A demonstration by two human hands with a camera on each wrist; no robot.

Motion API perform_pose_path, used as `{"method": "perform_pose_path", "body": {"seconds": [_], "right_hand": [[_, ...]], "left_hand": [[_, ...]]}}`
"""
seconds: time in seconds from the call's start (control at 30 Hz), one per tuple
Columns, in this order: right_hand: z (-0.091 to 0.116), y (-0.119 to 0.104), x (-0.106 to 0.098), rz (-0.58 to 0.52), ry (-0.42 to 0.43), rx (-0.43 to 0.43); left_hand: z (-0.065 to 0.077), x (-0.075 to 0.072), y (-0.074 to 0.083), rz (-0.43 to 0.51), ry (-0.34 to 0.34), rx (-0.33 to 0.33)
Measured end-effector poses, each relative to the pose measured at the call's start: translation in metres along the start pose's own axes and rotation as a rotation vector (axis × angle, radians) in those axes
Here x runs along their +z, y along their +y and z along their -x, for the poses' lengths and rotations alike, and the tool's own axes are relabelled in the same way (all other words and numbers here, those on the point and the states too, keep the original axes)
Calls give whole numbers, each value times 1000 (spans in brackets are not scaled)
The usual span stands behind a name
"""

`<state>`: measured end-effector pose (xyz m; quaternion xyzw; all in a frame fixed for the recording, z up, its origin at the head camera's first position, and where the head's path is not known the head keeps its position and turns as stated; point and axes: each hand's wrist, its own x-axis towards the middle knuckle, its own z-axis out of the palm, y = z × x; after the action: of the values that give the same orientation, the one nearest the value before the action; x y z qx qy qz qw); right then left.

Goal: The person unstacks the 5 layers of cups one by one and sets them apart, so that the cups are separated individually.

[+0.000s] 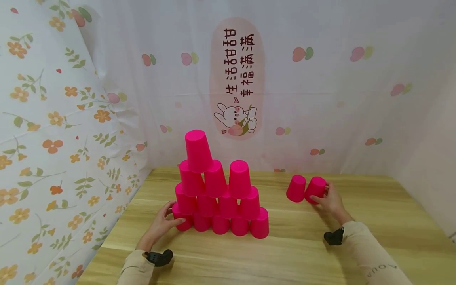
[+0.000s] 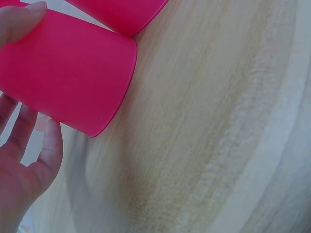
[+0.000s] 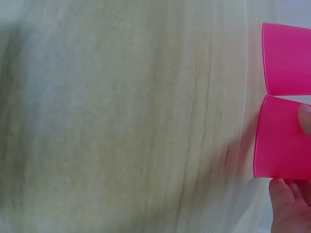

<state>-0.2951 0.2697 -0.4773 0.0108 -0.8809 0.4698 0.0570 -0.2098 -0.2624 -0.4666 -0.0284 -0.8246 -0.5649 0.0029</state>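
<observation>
A pyramid of upside-down pink cups stands on the wooden table, with several cups in each of the two lower rows. Its third row has three cups, and one top cup (image 1: 198,152) rests over the left two of them. At the left end of the bottom row, my left hand (image 1: 160,225) grips the corner cup (image 2: 73,73), thumb on the near side and fingers round the far side. Off to the right, my right hand (image 1: 332,202) holds a pink cup (image 3: 284,141) between thumb and fingers. Right beside that cup is another upside-down pink cup (image 1: 296,189).
The wooden table (image 1: 303,253) runs back to a white curtain (image 1: 313,95) with a printed rabbit and writing. A flowered cloth (image 1: 64,130) hangs along the left side. Each wrist wears a black camera band (image 1: 160,258).
</observation>
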Motion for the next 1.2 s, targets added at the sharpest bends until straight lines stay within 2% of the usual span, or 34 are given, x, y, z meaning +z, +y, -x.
{"method": "perform_pose_path", "body": {"seconds": [0.2, 0.37, 0.47, 0.57, 0.7, 0.9, 0.93, 1.2], "right_hand": [[1, 3, 1, 5, -22, -35], [1, 7, -9, -12, -74, -52], [-1, 2, -18, 4, -124, -53], [-11, 6, -27, 27, -139, -110], [-26, 0, -44, 29, -137, -189], [-27, -70, -67, 14, -114, -244], [-25, -87, -70, 0, -128, -251], [-11, -188, -68, -92, -203, -379]], "left_hand": [[7, 0, 16, 2, -8, -12], [12, 3, 28, 18, -8, -9], [12, 3, 25, 25, -3, 5], [7, 2, 14, 31, -2, 3], [2, 1, 2, 23, 1, 5], [1, 1, 0, 10, 16, 12], [2, 1, 0, 9, 19, 9], [3, 1, 0, 7, 10, -4]]}}
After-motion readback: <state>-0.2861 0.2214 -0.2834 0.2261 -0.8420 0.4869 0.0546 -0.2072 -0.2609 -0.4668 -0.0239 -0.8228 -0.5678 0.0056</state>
